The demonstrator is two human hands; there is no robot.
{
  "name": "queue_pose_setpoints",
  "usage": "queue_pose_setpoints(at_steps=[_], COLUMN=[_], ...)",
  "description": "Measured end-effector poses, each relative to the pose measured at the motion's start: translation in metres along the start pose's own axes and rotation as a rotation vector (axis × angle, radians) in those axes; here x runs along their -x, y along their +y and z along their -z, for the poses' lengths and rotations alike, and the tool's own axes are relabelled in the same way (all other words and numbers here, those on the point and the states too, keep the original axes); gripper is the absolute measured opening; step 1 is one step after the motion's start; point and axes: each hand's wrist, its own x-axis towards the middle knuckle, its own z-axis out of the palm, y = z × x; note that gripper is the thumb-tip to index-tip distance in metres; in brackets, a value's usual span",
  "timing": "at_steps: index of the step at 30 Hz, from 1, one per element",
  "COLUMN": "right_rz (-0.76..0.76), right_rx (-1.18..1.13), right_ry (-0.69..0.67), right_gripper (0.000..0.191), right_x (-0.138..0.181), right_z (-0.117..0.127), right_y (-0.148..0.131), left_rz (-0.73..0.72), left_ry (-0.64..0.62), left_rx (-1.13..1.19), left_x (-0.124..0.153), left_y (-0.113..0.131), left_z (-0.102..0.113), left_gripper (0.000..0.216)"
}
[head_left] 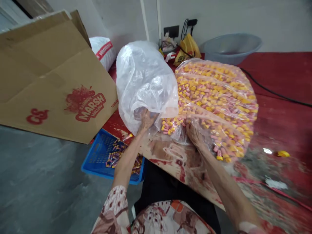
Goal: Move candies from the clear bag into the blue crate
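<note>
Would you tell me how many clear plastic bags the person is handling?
2: a puffed, mostly empty bag gripped by the left hand, and a candy-filled bag under the right hand. Others may be hidden.

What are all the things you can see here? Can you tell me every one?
Clear plastic bag: one, puffed up, table's near edge.
Bag of sweets: one, clear, full of yellow and pink pieces, on the table.
Table: one, red, worn.
Cardboard box: one, brown with red print, left.
Blue basket: one, on the floor, holds wrapped sweets.
Basin: one, grey, far end.
Yellow bag: one, by the wall.
White sack: one, behind the box.
Left hand: grip on the clear plastic bag.
Right hand: grip on the bag of sweets.
</note>
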Motion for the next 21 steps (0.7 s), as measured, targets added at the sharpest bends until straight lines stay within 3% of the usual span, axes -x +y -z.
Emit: queue_pose_setpoints(at_steps=[3,7,12,16,21], right_rz=[-0.046,-0.140,-0.218,-0.295,-0.379], right_rx=[-0.012,-0.075,-0.201,-0.186,-0.196], right_ry=[0.006,0.038,0.151,0.144,0.154], right_gripper=[0.041,0.029,0.021,0.017,0.004], right_x=[-0.010,-0.007,0.041,0.084,0.090], right_z=[-0.001,0.010,0.023,0.024,0.031], right_y=[-0.008,-0.010,-0.018,-0.028,-0.033], left_rz=[0.004,-0.089,-0.119,-0.127,-0.149], left_ry=[-0.037,-0.033,-0.163,-0.309,-0.324], left_rx=[-0.018,-0.026,0.012,0.053,0.061], left_x=[0.016,0.059,0.100,0.116,0.122], left_y=[0.005,0.005,0.010,0.019,0.029], left_z=[0.000,0.004,0.009,0.010,0.011], left_gripper=[0.053,0.063,0.065,0.069,0.071])
